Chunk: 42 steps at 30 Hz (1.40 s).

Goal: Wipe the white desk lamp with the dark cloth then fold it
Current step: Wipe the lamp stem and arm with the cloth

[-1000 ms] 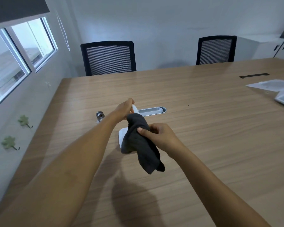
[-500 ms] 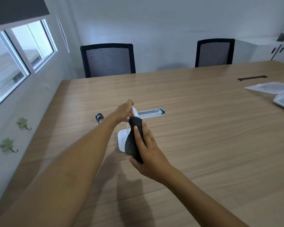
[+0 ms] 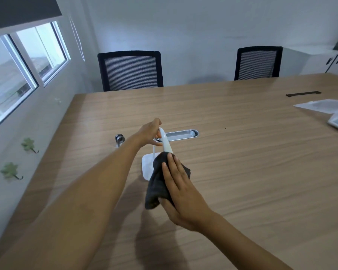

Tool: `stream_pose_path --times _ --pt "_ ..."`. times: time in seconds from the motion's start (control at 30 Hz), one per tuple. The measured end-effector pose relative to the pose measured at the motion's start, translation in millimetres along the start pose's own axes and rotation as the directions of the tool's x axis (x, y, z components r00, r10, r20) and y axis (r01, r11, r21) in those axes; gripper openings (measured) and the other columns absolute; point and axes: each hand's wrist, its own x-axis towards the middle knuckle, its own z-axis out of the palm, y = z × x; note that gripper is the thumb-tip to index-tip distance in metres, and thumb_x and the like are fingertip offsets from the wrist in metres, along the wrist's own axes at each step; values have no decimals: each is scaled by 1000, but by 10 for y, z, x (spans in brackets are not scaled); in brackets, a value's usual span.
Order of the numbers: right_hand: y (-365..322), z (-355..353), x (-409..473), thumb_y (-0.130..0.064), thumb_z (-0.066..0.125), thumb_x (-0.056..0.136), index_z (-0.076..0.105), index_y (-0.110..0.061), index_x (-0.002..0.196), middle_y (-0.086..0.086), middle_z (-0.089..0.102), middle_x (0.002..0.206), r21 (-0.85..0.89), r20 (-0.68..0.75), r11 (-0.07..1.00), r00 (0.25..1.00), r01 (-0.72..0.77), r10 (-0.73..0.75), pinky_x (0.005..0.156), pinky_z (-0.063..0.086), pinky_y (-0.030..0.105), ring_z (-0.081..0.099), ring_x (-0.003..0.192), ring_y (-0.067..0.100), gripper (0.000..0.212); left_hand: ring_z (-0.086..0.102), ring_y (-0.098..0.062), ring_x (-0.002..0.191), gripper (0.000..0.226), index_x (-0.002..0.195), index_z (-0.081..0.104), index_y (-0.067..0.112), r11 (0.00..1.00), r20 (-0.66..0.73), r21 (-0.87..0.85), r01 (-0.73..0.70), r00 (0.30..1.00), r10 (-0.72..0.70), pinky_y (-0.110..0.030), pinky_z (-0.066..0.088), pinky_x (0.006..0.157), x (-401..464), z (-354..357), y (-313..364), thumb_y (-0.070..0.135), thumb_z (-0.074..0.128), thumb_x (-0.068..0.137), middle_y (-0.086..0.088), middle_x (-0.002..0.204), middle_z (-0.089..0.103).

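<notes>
On wood-grain table (image 3: 242,152), left hand (image 3: 149,133) gripping curved white lamp (image 3: 166,142), right hand (image 3: 181,190) pressing limp dark cloth (image 3: 157,184)

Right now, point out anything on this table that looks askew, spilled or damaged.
Nothing stands out. The white desk lamp stands on its base, steadied by the left hand, while the right hand presses the dark cloth to its head. No spill or damage shows on the table.

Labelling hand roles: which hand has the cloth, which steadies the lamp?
The right hand holds the dark cloth against the near end of the white desk lamp. The left hand has no cloth and grips the lamp's arm farther up.
</notes>
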Motion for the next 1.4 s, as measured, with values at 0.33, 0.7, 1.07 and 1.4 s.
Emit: stream_pose_path --times 0.33,0.7,1.07,1.4 --pt "18 -167 454 -31 38 99 0 -8 148 -1 -20 152 139 -52 987 995 -82 90 120 -6 30 -25 142 13 66 49 -18 74 35 74 50 18 985 -3 163 -50 999 51 -31 42 59 45 -34 -24 38 27 91 -5 79 53" --pt "63 -69 190 -31 28 99 -1 -9 145 6 -13 156 85 -13 996 1000 -24 26 121 -4 31 -19 145 17 59 51 -19 72 27 76 52 16 999 22 37 -25 999 24 -24 51 42 88 -7 -42 33 34 88 -5 74 47" --pt "44 154 -17 -30 31 98 -6 -15 147 -7 -26 152 241 -34 965 993 -103 115 118 -8 21 -23 142 5 63 52 -21 70 26 77 53 16 1000 -5 10 -23 1000 23 -24 52 40 110 -59 -45 32 36 87 -7 74 50" --pt "25 -101 585 -18 33 101 0 -11 148 5 -12 159 410 -84 891 964 -197 252 117 -9 18 -16 145 9 58 49 -22 75 37 76 53 16 965 -10 244 -97 995 102 -32 38 63 129 -13 -21 36 27 93 -3 73 54"
